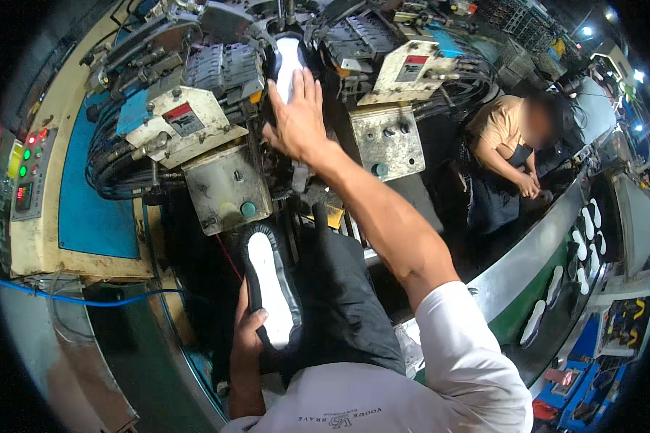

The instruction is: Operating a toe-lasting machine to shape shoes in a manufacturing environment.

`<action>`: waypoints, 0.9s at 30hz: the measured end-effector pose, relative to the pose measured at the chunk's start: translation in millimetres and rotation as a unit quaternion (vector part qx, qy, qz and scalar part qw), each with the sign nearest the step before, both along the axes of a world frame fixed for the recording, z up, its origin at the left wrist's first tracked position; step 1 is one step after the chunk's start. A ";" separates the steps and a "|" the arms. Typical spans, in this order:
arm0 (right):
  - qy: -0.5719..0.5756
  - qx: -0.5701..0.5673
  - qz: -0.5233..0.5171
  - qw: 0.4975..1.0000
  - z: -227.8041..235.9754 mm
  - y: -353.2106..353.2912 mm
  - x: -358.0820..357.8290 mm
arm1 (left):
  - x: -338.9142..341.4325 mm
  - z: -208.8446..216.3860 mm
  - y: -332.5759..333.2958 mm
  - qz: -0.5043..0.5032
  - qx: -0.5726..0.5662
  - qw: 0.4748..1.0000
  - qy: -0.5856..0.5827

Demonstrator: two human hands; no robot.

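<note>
- On the left I see a control panel [30, 169] with red and green lights lit, and a blue hose [87, 303] running below it.
- Right of that, the machine [224, 187] spreads across the far middle, with 2 angled metal housings.
- Near, I have the left hand [248, 328] gripping a black shoe upper [271, 292], white bottom facing up, thumb at its edge; the other fingers are mostly hidden.
- Far middle, I see the right hand [300, 119] wide, fingers extended flat on the white bottom of a 2nd shoe [289, 58], which sits in the machine.
- Far right, 1 co-worker [500, 155] leans forward, hands together.
- Rightmost, white-bottomed shoe pieces [580, 245] lie along a conveyor [513, 314].
</note>
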State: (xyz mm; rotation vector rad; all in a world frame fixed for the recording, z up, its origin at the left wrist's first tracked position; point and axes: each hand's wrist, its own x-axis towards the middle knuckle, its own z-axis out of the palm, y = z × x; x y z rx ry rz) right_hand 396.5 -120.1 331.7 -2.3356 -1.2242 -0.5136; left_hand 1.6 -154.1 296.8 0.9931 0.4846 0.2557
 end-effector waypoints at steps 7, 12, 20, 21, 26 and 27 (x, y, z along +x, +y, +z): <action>-0.040 -0.008 -0.014 0.999 14.3 18.5 18.8 | 30.5 -21.4 16.1 -0.010 -0.012 1.000 -0.012; -0.085 0.028 0.006 0.996 18.0 12.8 28.9 | 36.3 -21.5 20.0 -0.021 0.008 1.000 -0.008; -0.083 0.084 0.104 0.988 3.8 -22.5 24.7 | -8.4 -8.0 9.1 0.069 0.123 0.989 0.035; -0.067 0.113 0.135 0.982 -5.6 -35.3 12.0 | -30.2 -13.4 8.8 0.097 0.114 0.988 0.049; 0.182 -0.020 0.103 0.978 -149.4 -205.3 -113.0 | -161.4 -78.9 1.2 0.307 0.065 0.923 0.225; 0.297 -0.032 0.074 0.952 -182.7 -247.5 -139.9 | -198.7 -91.3 4.4 0.369 0.038 0.896 0.245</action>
